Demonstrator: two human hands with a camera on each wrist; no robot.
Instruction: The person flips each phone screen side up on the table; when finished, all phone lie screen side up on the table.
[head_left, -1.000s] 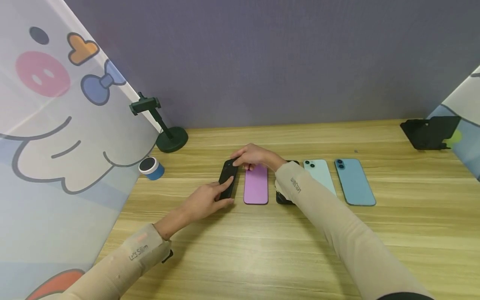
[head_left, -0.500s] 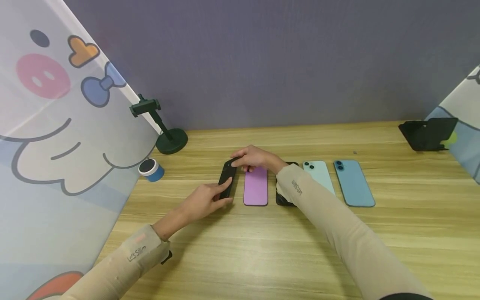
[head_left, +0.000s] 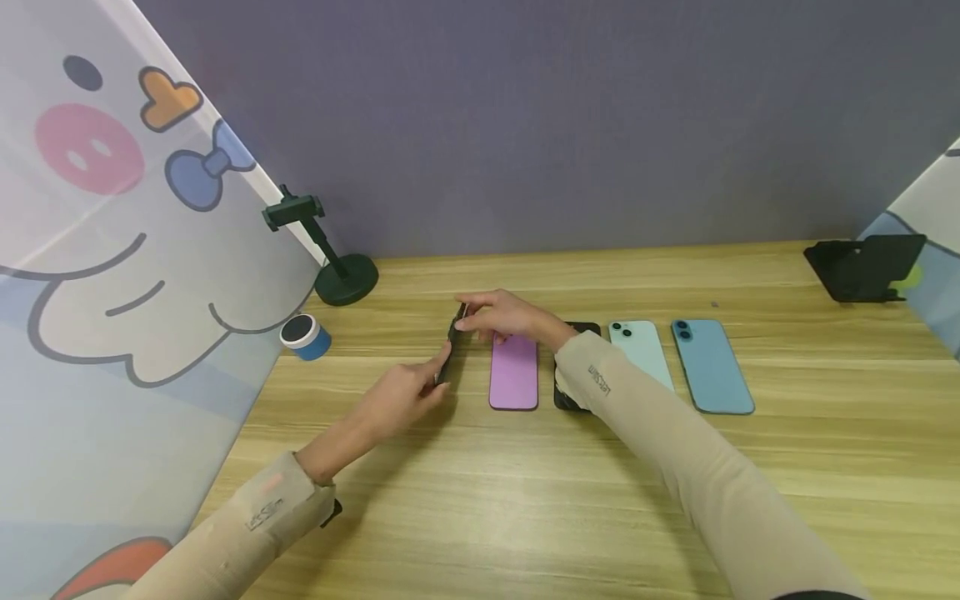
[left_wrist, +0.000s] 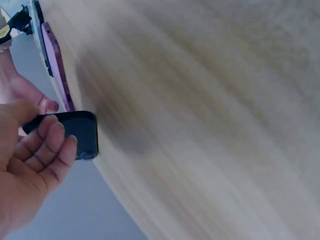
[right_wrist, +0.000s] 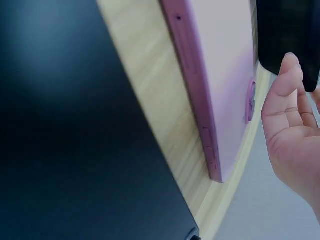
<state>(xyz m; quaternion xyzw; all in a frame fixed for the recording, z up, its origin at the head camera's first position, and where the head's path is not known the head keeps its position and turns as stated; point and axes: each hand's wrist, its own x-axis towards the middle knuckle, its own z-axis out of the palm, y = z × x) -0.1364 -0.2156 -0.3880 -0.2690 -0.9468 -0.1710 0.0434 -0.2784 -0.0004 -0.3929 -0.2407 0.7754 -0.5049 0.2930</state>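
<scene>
Black phone (left_wrist: pixel 85 135) on edge, two-hand hold

Position: the phone is at the left end of a row, to the left of the pink phone (head_left: pixel 513 375) and apart from it. It is tilted steeply, seen almost edge-on from the head. Whether its lower edge touches the table (head_left: pixel 525 500) cannot be told.

Fingers: the left hand (head_left: pixel 401 400) grips the near end, index finger along the edge. The right hand (head_left: pixel 504 317) pinches the far end, thumb against the dark face.

Step in hand: judged from this pose, turning the phone about its long axis. The next move calls for a firm pinch at both ends and even rotation; loosening one hand early could let the phone slip.

Obstructions: the right hand overhangs the far end of the pink phone, so a low sweep could nudge it. The right sleeve (head_left: pixel 600 367) hides much of the second black phone (head_left: pixel 568 398) and overlaps the mint phone (head_left: pixel 643 350).

Surroundings: the blue phone (head_left: pixel 711 365) ends the row at right. A stand (head_left: pixel 324 244) and a jar (head_left: pixel 306 337) are at left, well apart from the work. A dark holder (head_left: pixel 862 267) is at far right, near the back panel (head_left: pixel 525 125).
</scene>
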